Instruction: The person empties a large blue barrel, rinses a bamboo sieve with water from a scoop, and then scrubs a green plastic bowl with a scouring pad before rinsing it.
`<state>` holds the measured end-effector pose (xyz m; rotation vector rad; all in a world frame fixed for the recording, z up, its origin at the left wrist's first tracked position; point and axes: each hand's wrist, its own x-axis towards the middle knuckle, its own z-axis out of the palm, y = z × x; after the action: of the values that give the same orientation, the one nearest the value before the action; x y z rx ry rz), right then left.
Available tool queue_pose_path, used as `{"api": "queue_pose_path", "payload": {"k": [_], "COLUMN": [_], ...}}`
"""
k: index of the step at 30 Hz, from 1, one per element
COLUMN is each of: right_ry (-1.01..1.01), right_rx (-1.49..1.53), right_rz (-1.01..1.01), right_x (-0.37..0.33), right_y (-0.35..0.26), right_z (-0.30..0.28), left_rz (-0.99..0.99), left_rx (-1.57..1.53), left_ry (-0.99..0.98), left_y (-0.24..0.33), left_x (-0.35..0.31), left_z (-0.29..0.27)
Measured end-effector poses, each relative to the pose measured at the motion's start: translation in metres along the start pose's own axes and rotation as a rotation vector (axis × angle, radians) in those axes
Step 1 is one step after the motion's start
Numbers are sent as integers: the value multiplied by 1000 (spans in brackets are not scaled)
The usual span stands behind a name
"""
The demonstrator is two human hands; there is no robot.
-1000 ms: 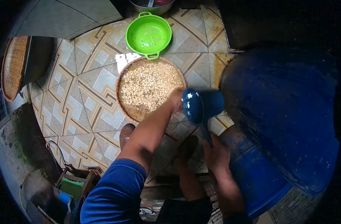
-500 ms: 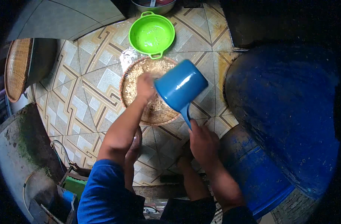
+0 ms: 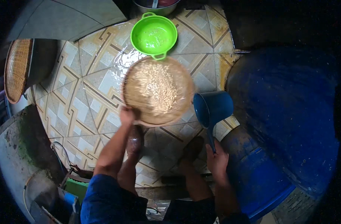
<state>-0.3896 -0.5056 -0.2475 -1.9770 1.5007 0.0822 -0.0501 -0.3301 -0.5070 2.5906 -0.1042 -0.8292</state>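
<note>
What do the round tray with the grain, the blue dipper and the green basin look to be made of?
The round tray in the left hand looks woven, bamboo or cane: tan, matte, with a bound rim. The blue dipper held by the right hand looks like moulded plastic, smooth and uniform. The green basin seems glossy plastic, with moulded loop handles.

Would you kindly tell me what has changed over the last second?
The right hand swung the blue dipper over the grain basket, then back down to its right. The left hand now grips the basket's near rim. The green colander stayed put.
</note>
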Motion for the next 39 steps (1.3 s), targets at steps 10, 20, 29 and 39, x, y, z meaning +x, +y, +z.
{"api": "queue_pose_path", "payload": {"k": [10, 20, 29, 39], "right_ry": [89, 1032, 589, -278], "right_rx": [395, 458, -95, -656], "right_rz": [53, -9, 275, 139], "right_x": [-54, -188, -117, 63], "right_y": [-46, -103, -36, 146], "right_z": [-80, -280, -454, -377], "left_rz": [39, 409, 547, 165], "left_rx": [12, 231, -233, -456], "left_ry": [-68, -409, -306, -533], "left_y": [1, 105, 103, 154], "left_x": [-27, -87, -68, -171], "left_z": [-25, -102, -96, -139]}}
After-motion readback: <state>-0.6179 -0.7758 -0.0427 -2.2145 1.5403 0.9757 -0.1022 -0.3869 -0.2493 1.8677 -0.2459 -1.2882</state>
